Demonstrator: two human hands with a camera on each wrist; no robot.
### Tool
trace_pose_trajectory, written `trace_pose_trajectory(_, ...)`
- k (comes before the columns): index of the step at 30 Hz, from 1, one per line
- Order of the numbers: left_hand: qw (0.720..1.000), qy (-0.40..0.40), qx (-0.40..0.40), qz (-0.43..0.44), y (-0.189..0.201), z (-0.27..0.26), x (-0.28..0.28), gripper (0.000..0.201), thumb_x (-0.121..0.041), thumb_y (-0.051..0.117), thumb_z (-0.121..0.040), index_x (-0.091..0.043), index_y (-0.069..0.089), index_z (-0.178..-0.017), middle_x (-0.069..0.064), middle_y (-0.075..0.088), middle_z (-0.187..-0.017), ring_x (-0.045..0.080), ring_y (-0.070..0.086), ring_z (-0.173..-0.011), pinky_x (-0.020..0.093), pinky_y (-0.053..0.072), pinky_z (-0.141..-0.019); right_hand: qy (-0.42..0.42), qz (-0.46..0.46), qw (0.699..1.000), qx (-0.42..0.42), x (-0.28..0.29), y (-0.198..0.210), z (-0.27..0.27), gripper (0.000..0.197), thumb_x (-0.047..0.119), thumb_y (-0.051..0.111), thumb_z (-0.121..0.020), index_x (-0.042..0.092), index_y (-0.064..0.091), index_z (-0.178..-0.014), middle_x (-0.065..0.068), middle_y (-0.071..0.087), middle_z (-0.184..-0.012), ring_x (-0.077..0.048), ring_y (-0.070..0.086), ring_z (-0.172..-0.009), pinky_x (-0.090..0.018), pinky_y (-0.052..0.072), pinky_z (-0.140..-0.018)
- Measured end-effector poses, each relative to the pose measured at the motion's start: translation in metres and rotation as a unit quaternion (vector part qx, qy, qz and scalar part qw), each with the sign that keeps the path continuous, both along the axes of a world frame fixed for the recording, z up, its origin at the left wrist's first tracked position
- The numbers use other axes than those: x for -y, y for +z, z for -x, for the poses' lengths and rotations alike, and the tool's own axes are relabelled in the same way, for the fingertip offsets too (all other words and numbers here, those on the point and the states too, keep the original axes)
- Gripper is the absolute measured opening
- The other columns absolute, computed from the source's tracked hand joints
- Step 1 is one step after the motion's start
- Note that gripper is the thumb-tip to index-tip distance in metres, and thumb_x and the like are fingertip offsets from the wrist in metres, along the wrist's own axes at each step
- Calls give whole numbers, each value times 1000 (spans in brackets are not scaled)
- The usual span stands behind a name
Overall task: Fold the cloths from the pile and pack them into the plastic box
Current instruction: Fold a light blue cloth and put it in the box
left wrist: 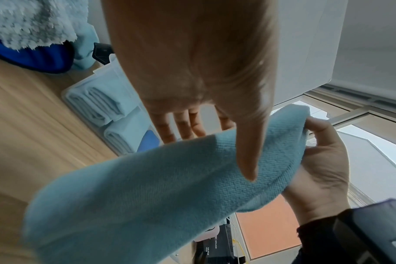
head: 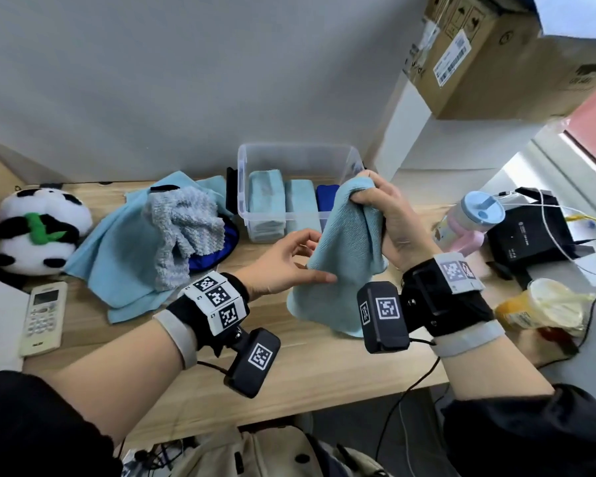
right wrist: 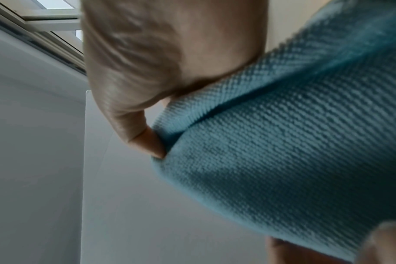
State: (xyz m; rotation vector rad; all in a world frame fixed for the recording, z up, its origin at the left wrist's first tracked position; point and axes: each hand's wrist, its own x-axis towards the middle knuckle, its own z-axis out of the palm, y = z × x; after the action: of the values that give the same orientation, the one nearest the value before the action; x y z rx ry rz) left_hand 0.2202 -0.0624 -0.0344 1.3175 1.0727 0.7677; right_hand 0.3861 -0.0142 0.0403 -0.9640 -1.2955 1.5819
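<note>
Head view: right hand grips the cloth up top, left hand open, seemingly brushing it; soft, limp, best held by corners.

I see a light blue cloth with a fine woven, matt ribbed texture, clear in the right wrist view. The grey towel on the pile looks shaggy and fluffy. The box is clear, glossy plastic. The table is pale wood grain with a smooth matt finish. The panda at its left edge is plush.
</note>
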Motion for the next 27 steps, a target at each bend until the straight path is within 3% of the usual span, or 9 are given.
trace_pose_trajectory(3,999,37,-2,-9,-3,3,-1,37,-25,76,-63,-18,54,-92,7,56,-90,19,52,-80,29,47,-74,13,0,1000,-11,-2,0,-1,14,9,56,-71,21,54,-63,1,51,-67,-10,48,-64,-22,39,-62)
trace_pose_trajectory(6,997,70,-36,-17,-5,11,-1,18,-5,61,-76,-8,49,-90,9,52,-85,18,49,-77,22,43,-64,21,-3,1000,11,-5,0,-6,17,11,64,-68,22,52,-64,0,51,-67,-12,47,-65,-25,37,-63)
trace_pose_trajectory(8,996,66,-58,-14,-6,18,-1,12,-4,54,-74,-6,46,-83,9,48,-77,18,46,-72,20,40,-55,13,-10,998,56,-7,-1,-9,19,10,63,-72,19,48,-65,-2,48,-68,-12,46,-65,-25,35,-63)
trace_pose_trajectory(12,998,32,-57,-15,-4,28,-2,26,-14,55,-64,2,46,-84,8,44,-78,14,43,-76,29,34,-69,-20,-19,995,95,-9,-4,-13,21,9,61,-72,20,46,-62,-3,44,-68,-12,42,-64,-25,32,-62)
trace_pose_trajectory(15,997,18,-67,-25,-3,32,-3,35,-26,63,-62,-2,50,-85,3,47,-77,12,44,-73,27,38,-68,-27,-15,995,91,-12,-5,-15,25,7,61,-71,23,48,-57,-4,46,-69,-11,43,-64,-24,32,-62)
trace_pose_trajectory(18,997,30,-68,-35,-4,37,-5,41,-41,72,-57,-13,46,-72,-1,47,-71,11,43,-67,23,37,-61,-26,-23,996,88,-14,-7,-19,25,7,60,-71,23,47,-57,-9,51,-78,-11,47,-67,-25,34,-63)
trace_pose_trajectory(22,997,67,-17,27,-5,51,-6,46,-29,85,-61,-18,46,-83,-6,63,-68,8,55,-59,18,47,-56,-64,-37,993,90,-15,-8,-31,22,7,59,-76,18,44,-65,1,63,-74,-8,51,-66,-18,38,-60)
trace_pose_trajectory(25,995,72,-32,55,-10,65,-7,44,-33,85,-58,-16,56,-86,0,70,-77,11,64,-69,22,52,-64,-110,-45,985,124,-16,-7,-43,31,1,57,-85,18,43,-64,14,51,-51,2,44,-47,-10,32,-44)
trace_pose_trajectory(27,994,60,-66,61,-14,72,-6,29,-27,80,-65,-11,62,-81,1,69,-77,10,62,-72,21,49,-68,-121,-53,978,160,-18,-10,-51,31,0,58,-86,18,44,-64,14,49,-49,2,43,-46,-10,32,-44)
